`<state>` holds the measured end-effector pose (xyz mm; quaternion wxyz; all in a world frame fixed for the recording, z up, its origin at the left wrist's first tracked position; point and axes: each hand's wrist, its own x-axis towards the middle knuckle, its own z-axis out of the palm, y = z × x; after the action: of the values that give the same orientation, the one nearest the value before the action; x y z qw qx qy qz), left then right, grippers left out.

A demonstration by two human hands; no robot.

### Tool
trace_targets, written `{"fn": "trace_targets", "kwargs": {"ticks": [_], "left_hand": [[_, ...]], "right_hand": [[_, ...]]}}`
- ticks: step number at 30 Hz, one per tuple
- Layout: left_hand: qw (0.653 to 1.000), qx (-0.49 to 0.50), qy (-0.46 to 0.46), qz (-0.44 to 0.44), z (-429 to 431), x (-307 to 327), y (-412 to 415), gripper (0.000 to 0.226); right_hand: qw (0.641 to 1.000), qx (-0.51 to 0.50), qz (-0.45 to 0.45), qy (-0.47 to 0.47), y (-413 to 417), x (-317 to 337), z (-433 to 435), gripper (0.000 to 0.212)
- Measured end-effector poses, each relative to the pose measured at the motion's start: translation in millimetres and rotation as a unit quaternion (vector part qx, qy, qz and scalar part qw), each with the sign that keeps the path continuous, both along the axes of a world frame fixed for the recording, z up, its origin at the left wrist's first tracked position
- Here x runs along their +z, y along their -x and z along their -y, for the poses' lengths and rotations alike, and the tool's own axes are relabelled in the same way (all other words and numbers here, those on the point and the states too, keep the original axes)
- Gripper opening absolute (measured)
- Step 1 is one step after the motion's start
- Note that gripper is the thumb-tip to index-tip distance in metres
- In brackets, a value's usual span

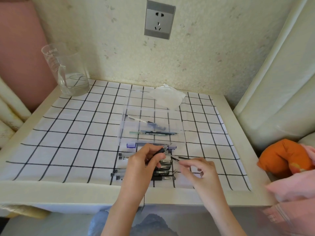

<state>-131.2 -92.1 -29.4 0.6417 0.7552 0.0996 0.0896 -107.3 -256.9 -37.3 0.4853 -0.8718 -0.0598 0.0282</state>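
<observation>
Left hand (146,160), just in front of the clear box (182,133), is gripping a black pen (162,149), fingers curled round the barrel, tip pointing toward the box's near wall. Right hand (199,169), in front of the box & a bit to its right, is pinching a thin black piece (175,159) btw thumb & forefinger, other fingers loosely curled. It's prob. a refill or pen part, can't tell for sure. Looks like pens are getting checked or put together, then boxed. Approx. three are lying inside the box already, while a row of pens (163,172) is waiting in front of it, partly under the hands, so I'd judge less than half done. Writing: the glass jug (68,74), far left of the box at the bench (68,189) corner, is showing "Drink" seen from behind, reversed. Pen labels are too small to read.
</observation>
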Motion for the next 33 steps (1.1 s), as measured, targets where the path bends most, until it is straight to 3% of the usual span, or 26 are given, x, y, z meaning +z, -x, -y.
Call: {"fn": "trace_targets", "kwargs": {"ticks": [4,6,12,15,17,21,27,33], "left_hand": [[1.0,-0.014,-0.001,-0.001,1,-1,0,0.017],[1.0,-0.023,0.002,0.001,2,-1,1,0.018],[0.999,-0.034,0.001,0.01,0,-1,1,0.017],[1.0,-0.019,-0.005,-0.003,-3,-2,0,0.02],[0.999,-0.003,-0.033,-0.01,-6,-5,1,0.021],[0.992,0.023,-0.121,-0.004,-13,-13,0,0.023],[0.991,0.106,-0.082,0.002,-21,-12,1,0.012],[0.994,0.09,-0.065,-0.006,-16,-11,0,0.013]], "right_hand": [[0.983,-0.016,-0.084,-0.165,-5,17,-14,0.009],[0.966,-0.036,-0.137,-0.218,-8,18,-24,0.016],[0.947,-0.057,-0.154,-0.275,-9,23,-40,0.011],[0.923,-0.098,-0.182,-0.324,-14,22,-34,0.025],[0.909,-0.137,-0.174,-0.353,-20,22,-26,0.03],[0.884,-0.163,-0.163,-0.408,-29,22,-8,0.017],[0.867,-0.221,-0.152,-0.42,-34,12,11,0.009],[0.88,-0.233,-0.167,-0.38,-27,2,13,0.008]]}}
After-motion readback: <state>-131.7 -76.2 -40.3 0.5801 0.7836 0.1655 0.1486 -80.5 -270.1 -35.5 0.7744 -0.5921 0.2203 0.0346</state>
